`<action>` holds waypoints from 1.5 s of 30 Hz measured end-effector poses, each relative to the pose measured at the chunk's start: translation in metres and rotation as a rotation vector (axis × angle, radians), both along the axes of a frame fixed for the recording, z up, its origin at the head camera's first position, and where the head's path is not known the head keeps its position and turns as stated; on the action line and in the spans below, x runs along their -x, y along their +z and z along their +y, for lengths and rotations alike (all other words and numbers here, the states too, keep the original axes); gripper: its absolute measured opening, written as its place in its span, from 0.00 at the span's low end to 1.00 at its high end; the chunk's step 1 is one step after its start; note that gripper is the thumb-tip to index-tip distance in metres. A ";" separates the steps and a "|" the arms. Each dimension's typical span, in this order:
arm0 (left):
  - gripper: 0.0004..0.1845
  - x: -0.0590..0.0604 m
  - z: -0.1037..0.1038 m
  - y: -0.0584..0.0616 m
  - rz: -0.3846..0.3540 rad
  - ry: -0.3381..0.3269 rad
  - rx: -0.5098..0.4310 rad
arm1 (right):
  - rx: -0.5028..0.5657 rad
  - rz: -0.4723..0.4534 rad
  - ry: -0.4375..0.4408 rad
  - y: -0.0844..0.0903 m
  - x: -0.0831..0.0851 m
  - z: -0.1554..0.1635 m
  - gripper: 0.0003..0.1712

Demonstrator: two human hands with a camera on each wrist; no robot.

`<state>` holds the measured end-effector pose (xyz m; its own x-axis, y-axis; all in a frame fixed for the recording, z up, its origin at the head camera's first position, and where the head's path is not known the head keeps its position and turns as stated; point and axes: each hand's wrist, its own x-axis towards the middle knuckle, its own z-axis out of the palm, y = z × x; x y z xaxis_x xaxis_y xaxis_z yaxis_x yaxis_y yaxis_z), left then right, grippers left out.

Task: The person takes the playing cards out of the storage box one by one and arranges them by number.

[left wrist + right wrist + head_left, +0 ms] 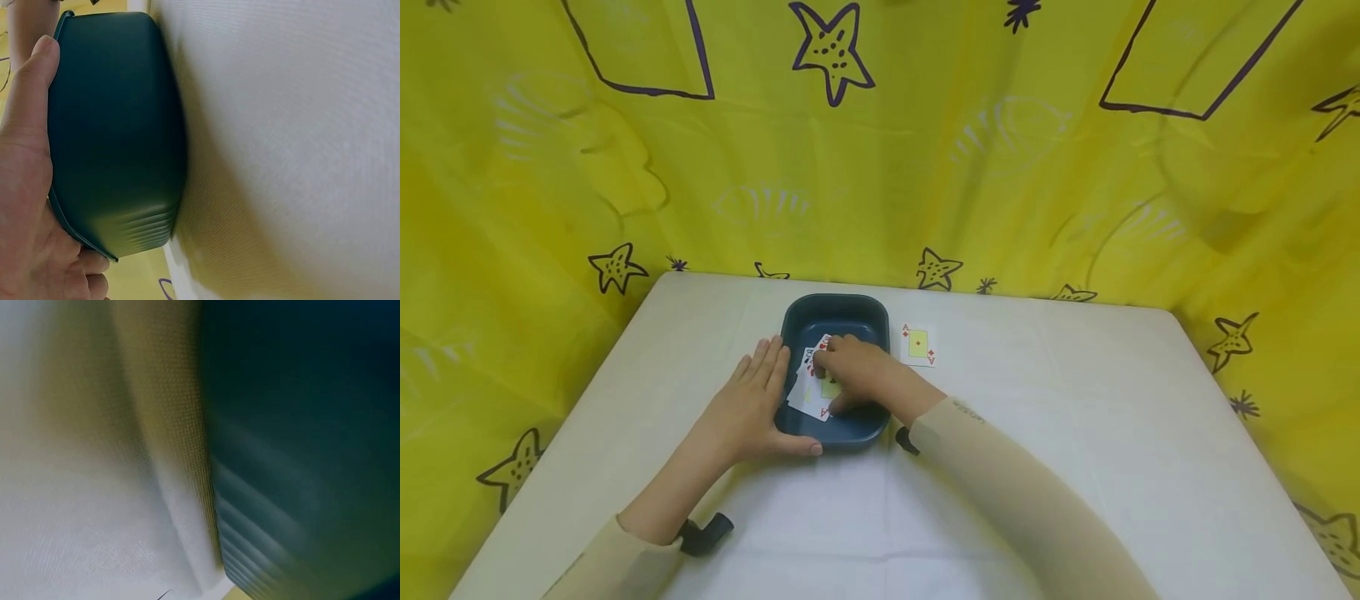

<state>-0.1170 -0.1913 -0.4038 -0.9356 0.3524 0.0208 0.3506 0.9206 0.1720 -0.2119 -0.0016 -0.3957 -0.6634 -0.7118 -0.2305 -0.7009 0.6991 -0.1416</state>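
Note:
A dark teal plastic basin (872, 427) stands on the table, with several playing cards (808, 392) fanned out in it. My left hand (752, 408) lies along the basin's left and near rim, fingers straight and thumb spread out. In the left wrist view, the thumb (45, 59) and palm rest against the rim. Reaching over the right side, my right hand (861, 371) is down inside the basin, its curled fingers and thumb gripping the cards and covering part of them. The right wrist view has only the basin's ribbed outer wall (269, 506); the hand is out of it.
An ace of diamonds (918, 344) lies face up on the white-covered table (1037, 400), just right of the basin. Behind the table hangs a yellow curtain (895, 167) with starfish drawings. Black wrist mounts (706, 533) stick out beneath both forearms.

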 end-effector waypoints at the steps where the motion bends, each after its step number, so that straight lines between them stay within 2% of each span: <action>1: 0.78 0.000 0.000 0.000 0.001 0.000 0.000 | -0.004 0.007 -0.002 0.000 0.000 -0.001 0.34; 5: 0.79 0.000 0.000 0.001 0.000 -0.004 0.005 | -0.036 0.061 0.003 0.000 -0.001 -0.002 0.42; 11: 0.79 -0.001 -0.001 0.001 0.002 -0.008 0.000 | -0.084 0.126 0.053 -0.004 -0.005 -0.001 0.41; 15: 0.78 -0.002 -0.001 0.001 0.001 -0.003 -0.010 | -0.080 0.120 0.054 -0.006 -0.007 -0.001 0.41; 19: 0.78 -0.002 -0.002 0.001 0.004 -0.003 -0.010 | -0.059 0.104 0.034 -0.006 -0.007 -0.002 0.45; 32: 0.79 0.002 -0.002 0.001 0.009 -0.014 0.015 | -0.067 -0.014 -0.095 -0.005 -0.003 -0.015 0.57; 45: 0.78 -0.001 0.000 0.001 0.023 -0.017 0.013 | 0.019 -0.026 -0.052 -0.004 -0.009 -0.007 0.59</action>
<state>-0.1157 -0.1914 -0.4028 -0.9286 0.3691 0.0377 0.3704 0.9164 0.1515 -0.2025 -0.0086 -0.3997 -0.6940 -0.6807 -0.2345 -0.6594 0.7317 -0.1727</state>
